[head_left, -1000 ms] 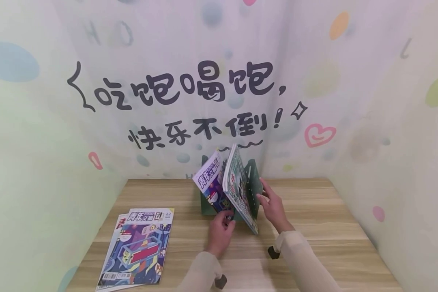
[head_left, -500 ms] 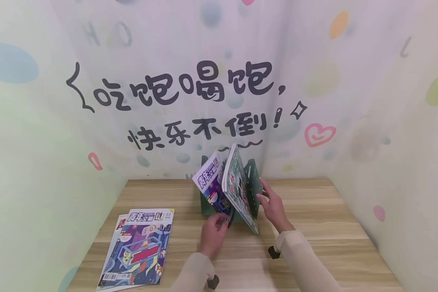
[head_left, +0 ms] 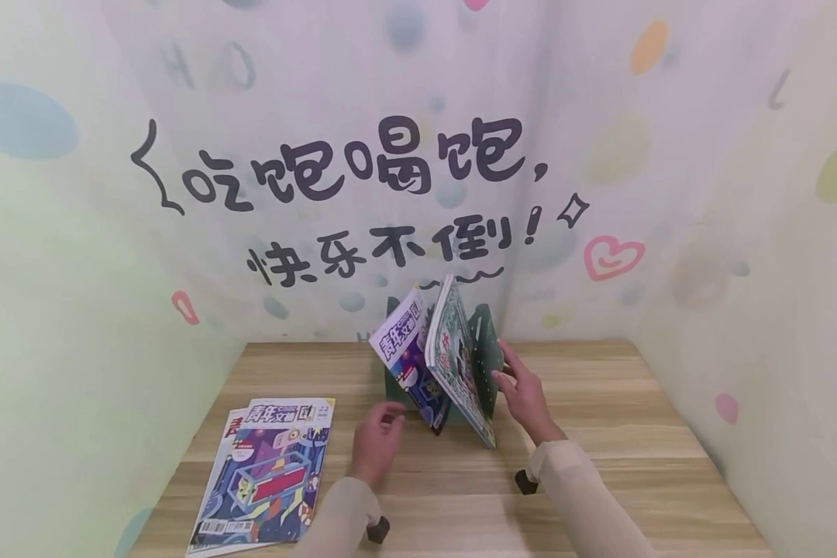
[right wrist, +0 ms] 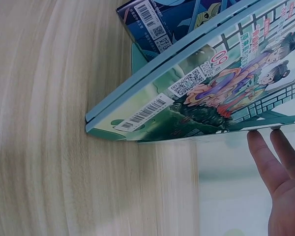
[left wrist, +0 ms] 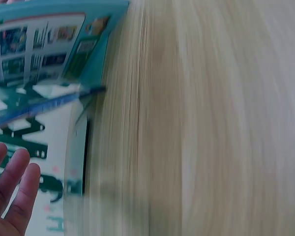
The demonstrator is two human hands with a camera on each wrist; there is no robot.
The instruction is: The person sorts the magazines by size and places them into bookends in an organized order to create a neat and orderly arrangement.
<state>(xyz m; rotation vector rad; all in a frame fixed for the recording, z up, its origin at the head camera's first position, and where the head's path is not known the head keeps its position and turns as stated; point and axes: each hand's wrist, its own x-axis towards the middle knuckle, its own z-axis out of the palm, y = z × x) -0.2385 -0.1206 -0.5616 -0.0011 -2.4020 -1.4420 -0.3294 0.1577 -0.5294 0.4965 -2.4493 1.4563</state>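
Observation:
A dark green bookend stand (head_left: 490,356) stands at the back middle of the table with magazines in it. Inside it, a purple magazine (head_left: 411,364) leans left, while green-covered magazines (head_left: 453,360) tilt beside it, their lower corner jutting toward the front. My left hand (head_left: 377,442) is just left of the stand, holding nothing; its fingers (left wrist: 27,184) are spread apart in the left wrist view, near the stand's white-and-green side. On the right, my right hand (head_left: 526,395) touches the stand's right panel with its fingertips, and its fingers (right wrist: 265,157) reach that panel in the right wrist view.
Two overlapping magazines (head_left: 272,473) lie flat on the left of the wooden table (head_left: 614,434), a purple cover on top. A pale printed wall (head_left: 363,70) rises behind the table, with more wall along both sides.
My left hand has let go of the purple magazine's lower part and moved left, away from it. The magazine stays leaning in the stand. My right hand has stayed at the panel.

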